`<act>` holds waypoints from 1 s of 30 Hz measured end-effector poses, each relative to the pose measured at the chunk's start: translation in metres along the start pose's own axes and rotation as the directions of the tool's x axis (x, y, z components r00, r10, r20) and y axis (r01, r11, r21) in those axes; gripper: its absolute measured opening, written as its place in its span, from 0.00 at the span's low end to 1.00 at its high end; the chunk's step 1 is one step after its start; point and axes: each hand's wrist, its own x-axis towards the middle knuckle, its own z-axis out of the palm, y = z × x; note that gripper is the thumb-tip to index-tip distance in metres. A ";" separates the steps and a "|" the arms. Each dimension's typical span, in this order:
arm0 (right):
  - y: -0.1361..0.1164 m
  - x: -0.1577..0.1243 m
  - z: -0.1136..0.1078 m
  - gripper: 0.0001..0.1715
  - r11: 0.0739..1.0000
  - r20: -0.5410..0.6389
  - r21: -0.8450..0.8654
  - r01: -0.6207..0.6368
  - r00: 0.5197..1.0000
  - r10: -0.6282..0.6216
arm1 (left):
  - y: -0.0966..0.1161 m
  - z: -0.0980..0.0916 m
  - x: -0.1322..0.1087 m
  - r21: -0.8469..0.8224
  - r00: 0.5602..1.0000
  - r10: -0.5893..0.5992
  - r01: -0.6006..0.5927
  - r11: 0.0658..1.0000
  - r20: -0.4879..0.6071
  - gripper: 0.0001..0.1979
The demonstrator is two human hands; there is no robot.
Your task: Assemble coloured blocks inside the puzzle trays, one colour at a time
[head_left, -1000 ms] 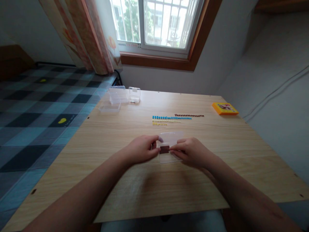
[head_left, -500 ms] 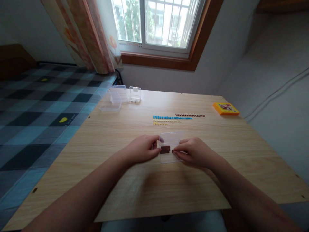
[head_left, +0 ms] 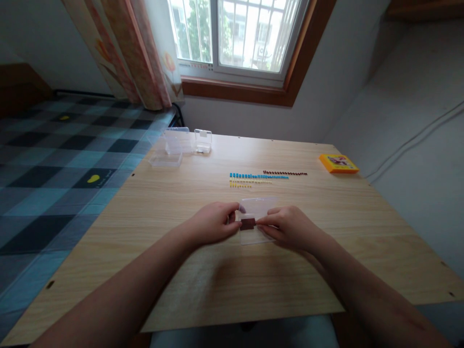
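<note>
Far to the left of the clear case [head_left: 250,237], which lies open in front of me on a pale wooden desk [head_left: 195,290], is a bed [head_left: 65,169] with a blue, grey and black checked cover. A peach-coloured curtain [head_left: 126,53] hangs beyond the case and to its left. On the desk, also beyond the case to its left, are some clear boxes [head_left: 173,145] and, just right of them, a small box [head_left: 203,142] with its lid raised.

My left hand [head_left: 217,223] is at the left edge of the case; its fingers are curled, thumb and forefinger a little apart, holding that edge. Inside the case, towards its left end, brown pieces [head_left: 248,224] lie packed together in a flat block. Farther from me than the case are four rows of tiny pieces: a short yellow row [head_left: 239,185] nearest it, then a pale row [head_left: 250,181], a long blue row [head_left: 259,177] and a brown row [head_left: 285,173].

A barred window [head_left: 239,38] is beyond the case. My right hand [head_left: 288,224] reaches over the case from its right; its thumb and forefinger are nearly together, tips at the block's right end. I cannot tell whether they grip a piece. Beyond the case, far to its right, lies a yellow box [head_left: 339,163].
</note>
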 end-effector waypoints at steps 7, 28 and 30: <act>-0.001 0.000 0.000 0.13 1.000 0.000 0.004 -0.017 1.000 0.017 | 0.002 -0.002 -0.001 0.002 1.000 0.007 -0.007 1.000 -0.001 0.11; 0.002 -0.003 0.000 0.09 0.977 -0.216 0.094 0.191 0.962 -0.167 | 0.001 -0.006 0.000 -0.032 1.000 0.012 -0.012 0.999 0.003 0.10; 0.003 -0.004 -0.002 0.08 0.962 -0.365 0.101 0.254 0.909 -0.201 | 0.000 -0.008 -0.001 -0.068 1.000 0.021 -0.022 0.997 -0.010 0.11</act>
